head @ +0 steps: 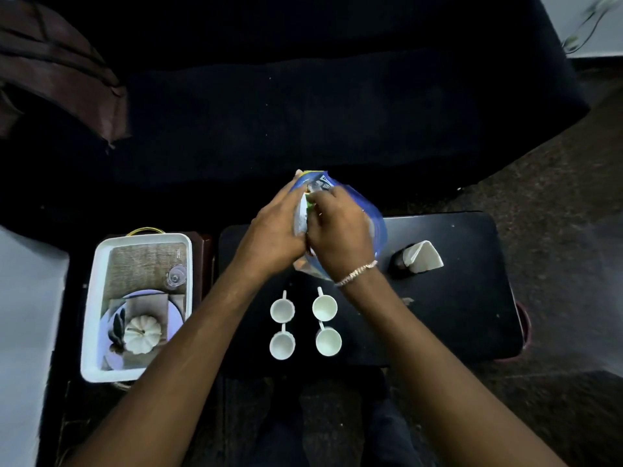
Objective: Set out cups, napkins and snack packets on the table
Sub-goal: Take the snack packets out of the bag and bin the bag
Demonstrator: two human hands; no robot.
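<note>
1. Packet bundle: blue snack bag (365, 214) held up over the far middle of the black table (465, 298), above the cups, not resting on anything. Smaller packets appear to show at its mouth; blurred, count unclear.
2. Left hand (273, 237) closed on the bag's left edge; right hand (340, 234) closed on its top, fingers dug into the opening. Both grips look tight.
3. Risk: bag looks slick and soft. A hard pull at the mouth could split it or tip it, dropping packets.
4. Directly below and nearer the person: four white cups (305, 323), two by two, close together, open side up. Falling packets or a lowering forearm could knock them over.
5. Right of the bag: napkin holder (416, 257) with napkins, standing clear. Right elbow swinging out could topple it.
6. Left, off the table: white tray (89, 318) with a clear glass (176, 276) near its rim. Left arm passes beside it; a wide reach could catch the glass.
</note>
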